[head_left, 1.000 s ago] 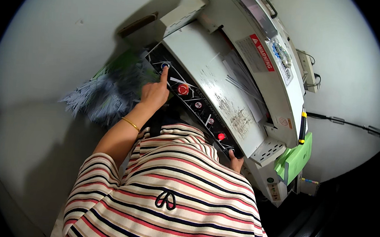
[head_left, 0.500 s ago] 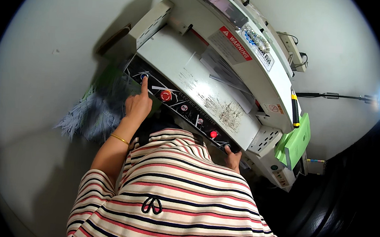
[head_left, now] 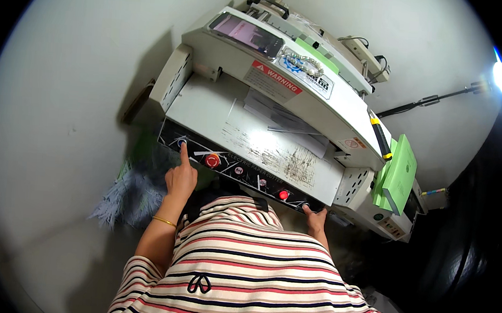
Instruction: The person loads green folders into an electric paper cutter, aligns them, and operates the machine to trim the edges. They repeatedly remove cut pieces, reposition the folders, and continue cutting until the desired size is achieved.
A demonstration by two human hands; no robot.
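Note:
A white electric paper cutter (head_left: 180, 84) stands before me, a black control panel (head_left: 224, 164) along its front edge. My left hand (head_left: 181, 178) points with its index finger stretched out; the fingertip touches a blue button (head_left: 181, 143) at the panel's left end. The other fingers are curled and hold nothing. At the panel's right end, my right hand (head_left: 316, 220) rests its thumb on a button, with the thumb apart from the fingers, which are partly hidden. Between the hands sit a large red knob (head_left: 212, 161) and a smaller red button (head_left: 284, 195). Loose paper strips (head_left: 293, 131) lie on the scuffed cutting bed (head_left: 207, 110).
On the cutter's top are a phone (head_left: 245, 34), a beaded string (head_left: 304, 61) and a yellow-black utility knife (head_left: 381, 139). Green booklets (head_left: 400, 174) lean at the right side. A heap of shredded paper (head_left: 128, 200) is at lower left, beside the wall.
My view has shifted, so the cutter appears lower and less tilted, with more of its top showing. Both hands stay at the same buttons.

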